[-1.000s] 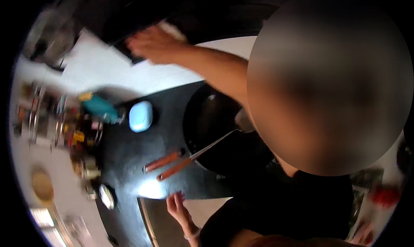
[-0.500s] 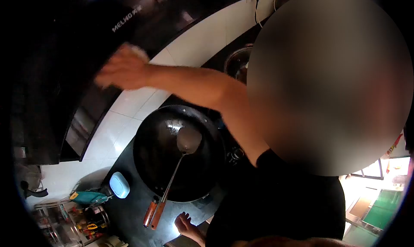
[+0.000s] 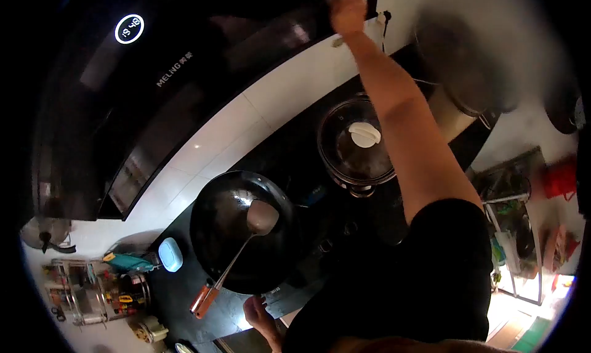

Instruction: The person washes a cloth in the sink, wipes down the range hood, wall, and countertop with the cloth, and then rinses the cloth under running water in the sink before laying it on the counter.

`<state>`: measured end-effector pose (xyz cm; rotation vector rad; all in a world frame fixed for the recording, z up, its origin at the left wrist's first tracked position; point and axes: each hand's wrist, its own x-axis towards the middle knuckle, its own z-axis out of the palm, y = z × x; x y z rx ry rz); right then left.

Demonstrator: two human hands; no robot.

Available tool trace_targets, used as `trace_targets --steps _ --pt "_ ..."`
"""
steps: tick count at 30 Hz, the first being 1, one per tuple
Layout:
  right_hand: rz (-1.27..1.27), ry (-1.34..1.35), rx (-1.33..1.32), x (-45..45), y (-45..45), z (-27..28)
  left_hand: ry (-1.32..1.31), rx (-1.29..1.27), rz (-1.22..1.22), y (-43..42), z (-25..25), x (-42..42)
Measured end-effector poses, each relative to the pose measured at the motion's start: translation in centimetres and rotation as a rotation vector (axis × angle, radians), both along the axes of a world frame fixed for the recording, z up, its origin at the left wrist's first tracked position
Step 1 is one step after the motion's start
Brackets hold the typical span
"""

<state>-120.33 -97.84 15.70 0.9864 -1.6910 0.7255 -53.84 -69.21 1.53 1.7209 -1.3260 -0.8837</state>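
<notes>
My right hand (image 3: 349,13) is raised to the right end of the black range hood (image 3: 203,76), fingers bent over a small white piece, probably a cloth, mostly hidden. Low beside the counter's front edge is my left hand (image 3: 257,313), its fingers loosely curled and a little apart, with nothing visible in them. Just beyond it stands a black wok (image 3: 215,230). A metal spatula (image 3: 263,217) lies in the wok, its wooden handle out over the rim beside the wok's own handle. Under my right forearm sits a pot with a glass lid (image 3: 338,134) and a white knob.
A light blue, rounded box (image 3: 170,254) stands on the dark counter (image 3: 184,316) left of the wok. Racks with bottles and jars (image 3: 126,297) are at the lower left. A plug (image 3: 386,17) hangs on the wall by the hood. A tall pot (image 3: 452,116) stands at the right.
My right hand has swept along the hood from its left part to its right end. My view has turned, and the lidded pot shows more fully. My left hand stays low near the wok.
</notes>
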Motion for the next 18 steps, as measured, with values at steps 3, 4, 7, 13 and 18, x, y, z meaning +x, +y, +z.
trace_targets --steps 3,4,7,13,18 --pt "-0.067 0.011 -0.293 0.9 0.3 -0.3 0.076 -0.007 0.056 1.1 -1.1 -0.3" --pt "-0.042 -0.059 -0.329 1.3 0.2 -0.3 0.077 0.010 0.068 1.5 -0.7 -0.6" --pt "0.087 -0.203 -0.420 4.0 -0.9 -0.8 0.115 -0.026 0.089 2.3 -0.4 -1.0" --pt "0.670 -0.101 -0.034 21.3 0.6 -2.8 0.090 -0.131 -0.043 1.1 0.1 -1.2" --pt "1.757 -1.204 -0.050 31.7 3.8 -3.5 0.215 -0.147 -0.025 0.1 4.7 -4.3"
